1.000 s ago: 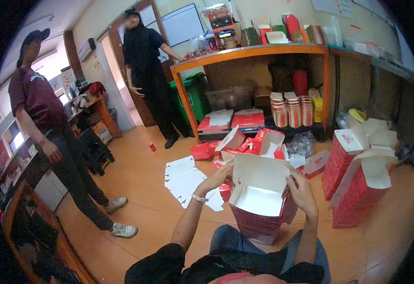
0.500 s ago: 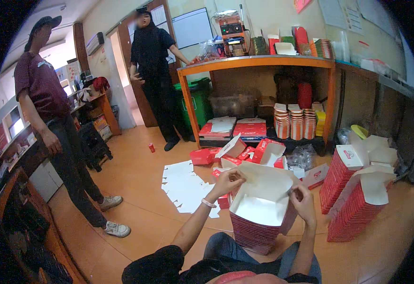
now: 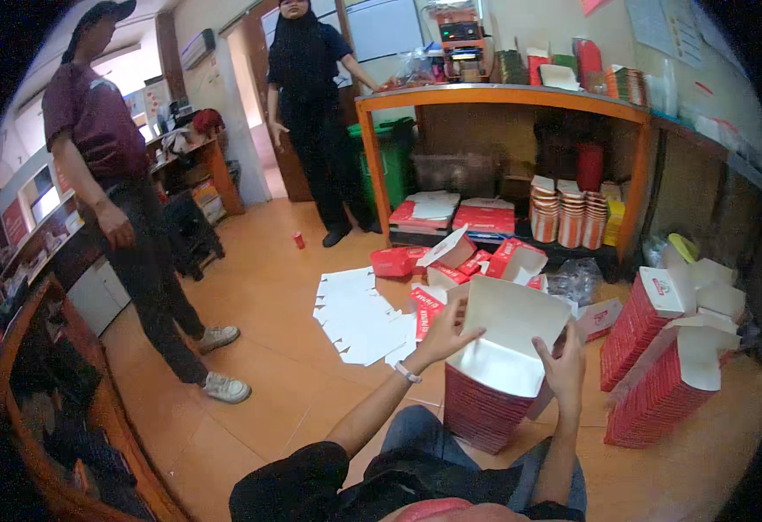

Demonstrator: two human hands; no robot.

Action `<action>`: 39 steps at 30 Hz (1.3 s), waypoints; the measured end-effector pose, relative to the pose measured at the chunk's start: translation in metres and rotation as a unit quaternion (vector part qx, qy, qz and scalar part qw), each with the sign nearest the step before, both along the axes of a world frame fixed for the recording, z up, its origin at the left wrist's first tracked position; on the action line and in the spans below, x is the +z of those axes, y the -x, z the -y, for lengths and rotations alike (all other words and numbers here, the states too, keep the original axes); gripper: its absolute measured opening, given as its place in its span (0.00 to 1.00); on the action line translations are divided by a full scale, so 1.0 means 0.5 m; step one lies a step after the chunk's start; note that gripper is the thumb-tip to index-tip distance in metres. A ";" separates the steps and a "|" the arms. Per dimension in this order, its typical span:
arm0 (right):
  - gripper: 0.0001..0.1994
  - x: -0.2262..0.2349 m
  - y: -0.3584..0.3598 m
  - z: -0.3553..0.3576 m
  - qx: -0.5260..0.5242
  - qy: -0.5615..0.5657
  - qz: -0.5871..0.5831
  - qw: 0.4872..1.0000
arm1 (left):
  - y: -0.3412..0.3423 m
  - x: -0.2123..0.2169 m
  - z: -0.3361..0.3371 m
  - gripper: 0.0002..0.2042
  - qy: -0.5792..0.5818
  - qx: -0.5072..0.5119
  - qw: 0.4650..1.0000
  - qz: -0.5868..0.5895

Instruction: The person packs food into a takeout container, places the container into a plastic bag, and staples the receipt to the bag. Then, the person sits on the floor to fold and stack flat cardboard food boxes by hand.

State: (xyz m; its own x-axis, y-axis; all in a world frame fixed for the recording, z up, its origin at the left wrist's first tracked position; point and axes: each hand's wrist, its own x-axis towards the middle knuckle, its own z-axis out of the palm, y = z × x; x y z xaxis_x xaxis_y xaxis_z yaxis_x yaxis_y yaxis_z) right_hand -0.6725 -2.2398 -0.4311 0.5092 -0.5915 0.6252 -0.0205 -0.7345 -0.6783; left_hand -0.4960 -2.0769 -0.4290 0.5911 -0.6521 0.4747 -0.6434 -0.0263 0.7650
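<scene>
A tall stack of nested red paper food boxes stands on the floor between my knees. Its top box gapes upward, white inside, with the lid panel raised at the far side. My left hand grips that box by its left edge, thumb toward the inside and fingers around the outside. On the right edge, my right hand does the same with its thumb pointing up and inward. Part of the fingers on both hands is hidden behind the cardboard.
Two more stacks of red boxes stand at the right. Flat white cardboard sheets lie left of my hands, and loose red boxes lie beyond. An orange-framed table stands behind. Two people stand at the left and back.
Both hands have gone from pinching the upper corners of the box's flaps to holding its sides, thumbs inward. The lid panel stands more upright. The whole view has shifted slightly.
</scene>
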 end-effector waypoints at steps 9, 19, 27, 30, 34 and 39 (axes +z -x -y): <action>0.22 0.035 0.047 0.070 0.153 0.016 -0.135 0.979 | -0.039 0.051 -0.045 0.32 -0.152 -0.029 0.985 0.076; 0.20 0.020 0.048 -0.061 0.026 -0.018 -0.138 0.990 | 0.017 0.014 -0.061 0.33 -0.157 -0.007 0.987 0.035; 0.28 0.044 0.061 -0.077 0.111 -0.071 -0.113 0.985 | 0.037 0.003 -0.045 0.32 -0.117 -0.033 0.992 -0.024; 0.27 0.059 0.058 -0.078 0.100 -0.075 -0.131 0.984 | 0.045 0.027 -0.044 0.33 -0.132 -0.047 0.990 -0.007; 0.27 0.051 0.063 -0.096 0.071 -0.144 -0.148 0.976 | 0.070 0.049 -0.056 0.34 -0.109 -0.090 0.990 -0.002; 0.25 0.013 0.085 -0.079 0.161 -0.120 -0.127 0.971 | 0.043 0.082 -0.100 0.31 -0.199 -0.119 0.965 -0.122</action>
State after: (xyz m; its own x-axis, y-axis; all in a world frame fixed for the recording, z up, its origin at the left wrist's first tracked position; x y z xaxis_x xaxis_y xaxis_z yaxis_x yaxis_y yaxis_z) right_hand -0.7150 -2.2002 -0.4244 0.8120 -0.4887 0.3192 -0.0046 -0.5523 -0.8337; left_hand -0.5173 -2.0267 -0.3879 0.4648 -0.8851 0.0242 -0.4690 -0.2229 0.8546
